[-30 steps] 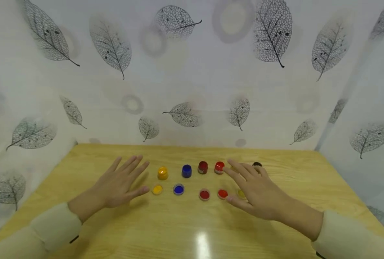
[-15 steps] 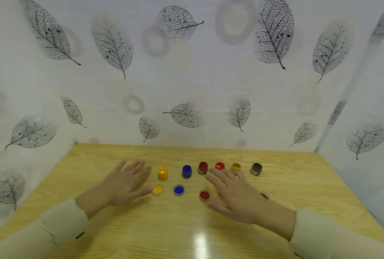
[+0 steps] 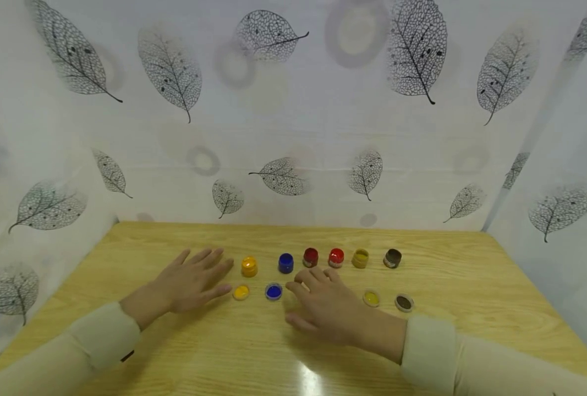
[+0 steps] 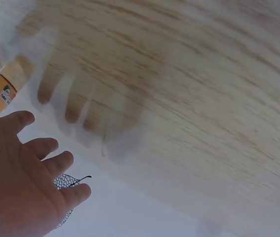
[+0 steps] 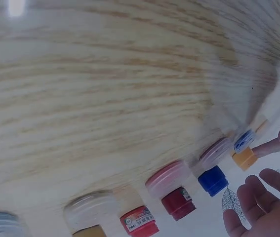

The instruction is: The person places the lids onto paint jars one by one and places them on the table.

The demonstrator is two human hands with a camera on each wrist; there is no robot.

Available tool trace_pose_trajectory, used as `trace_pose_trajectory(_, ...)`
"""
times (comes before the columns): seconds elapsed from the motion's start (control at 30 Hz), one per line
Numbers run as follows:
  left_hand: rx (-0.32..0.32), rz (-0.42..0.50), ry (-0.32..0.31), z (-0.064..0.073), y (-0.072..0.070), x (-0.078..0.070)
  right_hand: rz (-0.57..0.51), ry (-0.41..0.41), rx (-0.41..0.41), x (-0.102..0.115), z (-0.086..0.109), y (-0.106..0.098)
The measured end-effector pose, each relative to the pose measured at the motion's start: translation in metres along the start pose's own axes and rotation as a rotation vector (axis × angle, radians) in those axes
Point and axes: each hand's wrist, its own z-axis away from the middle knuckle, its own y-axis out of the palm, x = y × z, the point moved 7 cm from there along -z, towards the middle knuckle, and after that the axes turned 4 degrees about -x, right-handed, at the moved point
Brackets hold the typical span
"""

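Observation:
My left hand (image 3: 186, 286) hovers palm down with spread fingers, just left of an open jar of orange-yellow paint (image 3: 249, 267) and its lid (image 3: 241, 292). Relaxed and holding nothing, my right hand (image 3: 325, 308) is over the table right of the blue lid (image 3: 273, 291). Behind it stand open paint jars in blue (image 3: 286, 263), dark red (image 3: 310, 257) and bright red (image 3: 336, 258). In the head view this hand hides the two red lids; the right wrist view shows a red-tinted lid (image 5: 168, 177) beyond the fingers.
Farther right are a yellow jar (image 3: 360, 258) and a dark brown jar (image 3: 392, 258), with a yellow lid (image 3: 371, 298) and a brown lid (image 3: 404, 302) in front. The wooden table (image 3: 214, 352) meets a leaf-patterned cloth (image 3: 293, 121) at its back edge.
My right hand has swept left from near the bright red jar to beside the blue lid, uncovering the yellow and brown jars and lids. The left hand has shifted slightly right.

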Motion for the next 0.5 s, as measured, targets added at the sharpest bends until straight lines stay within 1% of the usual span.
trace_pose_trajectory(0.13,0.001,-0.008,0.001,-0.008,0.003,-0.001,-0.002,0.008,0.004,0.001,0.001,0.001)
trace_pose_trajectory(0.23,0.002,0.001,-0.003,-0.017,0.005,-0.003,-0.008,0.015,0.006,0.002,0.003,0.001)
trace_pose_trajectory(0.37,0.039,0.016,-0.008,-0.031,0.01,-0.004,-0.008,0.016,0.006,0.005,0.005,0.001)
trace_pose_trajectory(0.5,0.082,0.024,-0.018,-0.042,0.013,-0.004,-0.015,0.016,0.017,0.009,0.006,0.002)
